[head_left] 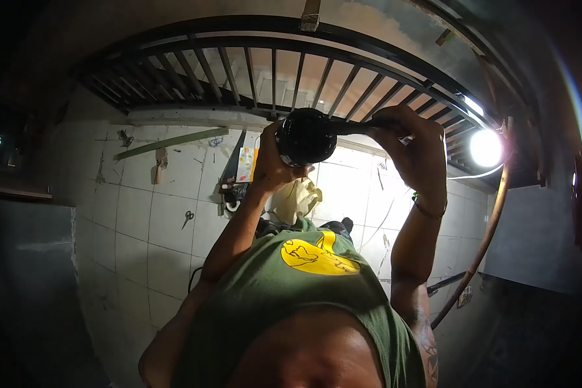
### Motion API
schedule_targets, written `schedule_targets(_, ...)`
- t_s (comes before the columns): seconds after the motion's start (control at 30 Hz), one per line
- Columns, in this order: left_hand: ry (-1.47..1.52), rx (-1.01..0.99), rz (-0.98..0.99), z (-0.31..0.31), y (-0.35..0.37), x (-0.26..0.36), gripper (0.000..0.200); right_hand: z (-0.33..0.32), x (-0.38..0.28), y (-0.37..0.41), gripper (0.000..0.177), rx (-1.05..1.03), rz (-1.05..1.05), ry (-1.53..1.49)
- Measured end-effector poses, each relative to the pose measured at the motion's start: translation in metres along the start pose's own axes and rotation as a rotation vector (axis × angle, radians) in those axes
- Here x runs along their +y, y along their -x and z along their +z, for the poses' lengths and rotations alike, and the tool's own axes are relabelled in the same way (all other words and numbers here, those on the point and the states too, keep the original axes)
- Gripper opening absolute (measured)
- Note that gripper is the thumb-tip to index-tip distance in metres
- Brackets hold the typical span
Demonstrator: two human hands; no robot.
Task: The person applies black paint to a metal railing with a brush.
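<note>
Head view: left hand (273, 165) wrapped tight round black round tool (307, 136), maybe a grinder, too dim to be sure; right hand (415, 145) closed on its side handle (355, 127). Tool raised at black railing (271, 71), just under the bars. Seemingly mid-pass on the metal; next calls for steady two-handed guiding.

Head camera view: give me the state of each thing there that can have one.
Black tool, held in both hands by the railing; running or not, cannot tell.
Left hand, closed on the tool's round body.
Right hand, closed on the tool's handle.
Lamp, lit.
Scissors, lying on the tiled floor, apart from both hands.
</note>
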State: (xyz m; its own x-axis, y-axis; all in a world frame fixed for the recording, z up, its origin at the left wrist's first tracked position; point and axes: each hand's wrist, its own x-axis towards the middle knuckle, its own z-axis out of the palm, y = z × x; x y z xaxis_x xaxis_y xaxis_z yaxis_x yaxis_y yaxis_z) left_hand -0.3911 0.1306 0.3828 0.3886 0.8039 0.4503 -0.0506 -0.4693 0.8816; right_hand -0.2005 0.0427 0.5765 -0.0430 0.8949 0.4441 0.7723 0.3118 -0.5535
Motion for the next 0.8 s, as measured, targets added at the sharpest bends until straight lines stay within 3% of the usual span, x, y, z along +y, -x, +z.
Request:
schedule_targets(0.17,-0.079,-0.025,0.047,0.000,-0.004,0.008,0.098,0.023,0.016,0.006,0.018,-0.024,-0.080,-0.039)
schedule_targets(0.27,0.015,-0.078,0.037,0.004,-0.005,0.010,0.099,0.033,0.031,0.017,0.021,0.008,-0.251,0.250)
schedule_targets(0.37,0.065,-0.124,0.046,0.004,-0.011,0.015,0.101,0.034,0.038,0.033,0.021,0.063,-0.388,0.318)
schedule_targets(0.63,0.185,-0.243,0.047,0.010,-0.030,0.028,0.100,0.029,0.046,0.053,0.027,0.132,-0.510,0.373)
schedule_targets(0.7,0.208,-0.281,-0.032,0.010,-0.034,0.032,0.100,0.026,0.045,0.054,0.026,0.153,-0.568,0.420)
schedule_targets(0.8,0.157,-0.310,0.039,0.011,-0.037,0.027,0.101,0.022,0.043,0.053,0.022,0.153,-0.525,0.433)
